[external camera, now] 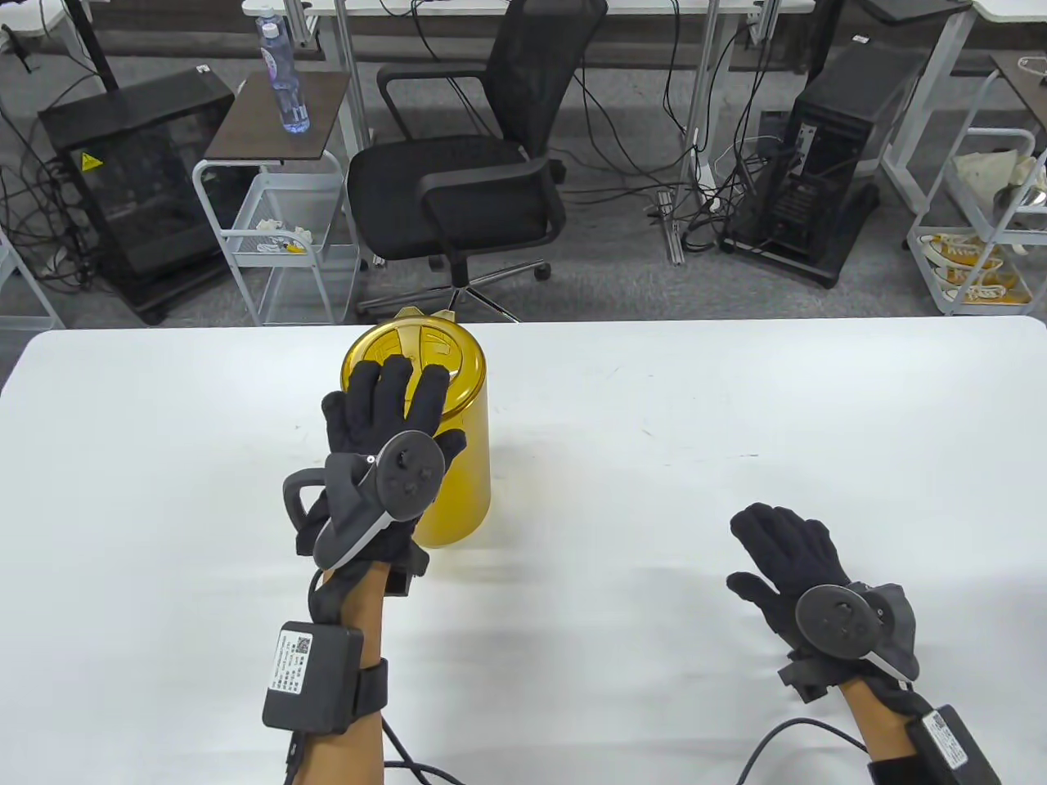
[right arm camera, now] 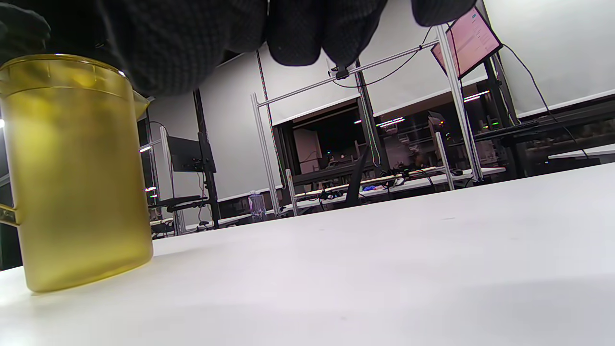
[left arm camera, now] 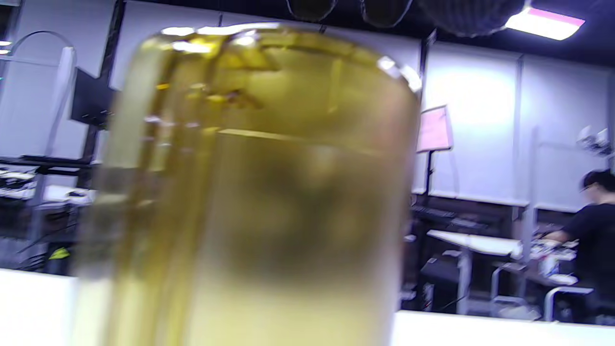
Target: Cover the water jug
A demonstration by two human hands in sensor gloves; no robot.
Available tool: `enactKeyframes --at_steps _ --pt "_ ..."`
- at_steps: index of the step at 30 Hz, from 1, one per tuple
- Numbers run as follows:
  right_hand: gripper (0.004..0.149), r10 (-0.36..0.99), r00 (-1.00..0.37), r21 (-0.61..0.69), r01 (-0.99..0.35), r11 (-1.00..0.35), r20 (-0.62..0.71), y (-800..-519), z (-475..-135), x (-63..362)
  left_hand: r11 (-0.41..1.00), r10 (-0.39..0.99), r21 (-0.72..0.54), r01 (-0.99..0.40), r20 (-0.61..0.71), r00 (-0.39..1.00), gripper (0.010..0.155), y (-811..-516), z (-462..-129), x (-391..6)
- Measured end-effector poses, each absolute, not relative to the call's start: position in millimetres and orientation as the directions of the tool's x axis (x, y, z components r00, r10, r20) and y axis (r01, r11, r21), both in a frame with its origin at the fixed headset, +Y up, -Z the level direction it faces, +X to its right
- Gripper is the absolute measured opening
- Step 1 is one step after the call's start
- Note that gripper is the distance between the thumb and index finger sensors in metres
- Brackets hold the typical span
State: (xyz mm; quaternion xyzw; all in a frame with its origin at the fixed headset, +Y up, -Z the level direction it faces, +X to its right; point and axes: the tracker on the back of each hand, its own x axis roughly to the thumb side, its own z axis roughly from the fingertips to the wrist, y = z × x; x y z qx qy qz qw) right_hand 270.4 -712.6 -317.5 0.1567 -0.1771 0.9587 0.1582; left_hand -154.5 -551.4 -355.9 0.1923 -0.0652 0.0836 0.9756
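One yellow water jug (external camera: 454,458) stands on the white tabletop (external camera: 654,458), toward the left. Its lid (external camera: 438,347) is on top, but the left hand (external camera: 384,417) lies flat over it and hides most of it. Those fingers (external camera: 393,380) are straight and spread, gripping nothing. The jug's handle is hidden behind the glove. Well apart on the right, the right hand (external camera: 785,556) rests open, holding nothing.
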Motion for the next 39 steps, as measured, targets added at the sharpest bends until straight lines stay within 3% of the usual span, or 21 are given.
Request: enactKeyframes --at_steps 16,30,39 --pt "0.071 0.241 -0.904 -0.283 -0.349 -0.894 0.353 -713 -318 269 0.850 -0.008 0.477 -0.223 0.435 0.900 0.067 -579 -311 -106" --pt "0.071 0.242 -0.903 -0.286 -0.351 -0.892 0.354 -713 -318 269 0.835 0.126 0.382 -0.397 0.569 0.812 0.066 -644 -294 -81" --pt "0.071 0.241 -0.902 -0.281 -0.350 -0.893 0.358 -714 -318 269 0.837 0.301 0.221 -0.501 0.580 0.757 0.064 -693 -305 -80"
